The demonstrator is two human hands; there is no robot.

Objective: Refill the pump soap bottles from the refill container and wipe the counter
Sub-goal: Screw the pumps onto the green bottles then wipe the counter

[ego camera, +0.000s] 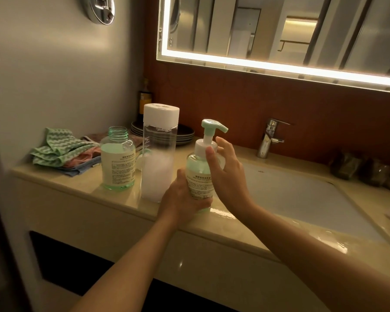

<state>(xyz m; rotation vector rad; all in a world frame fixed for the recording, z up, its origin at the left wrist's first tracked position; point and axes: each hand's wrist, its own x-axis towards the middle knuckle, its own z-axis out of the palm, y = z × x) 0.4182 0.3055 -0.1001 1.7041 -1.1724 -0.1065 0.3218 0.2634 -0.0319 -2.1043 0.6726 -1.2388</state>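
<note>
Where the worktop (77,181) meets the sink basin (302,194), a tall clear refill container (159,154) stands just left of the left hand (180,199). It is white-capped, with white foamy liquid in its lower half. Farther left stands an uncapped soap bottle (118,158), with pale green liquid up to its shoulder. The left hand grips the nearly full pump soap bottle (198,174) round its lower body. The right hand (230,176) curves thumb and fingers loosely round its white collar.
</note>
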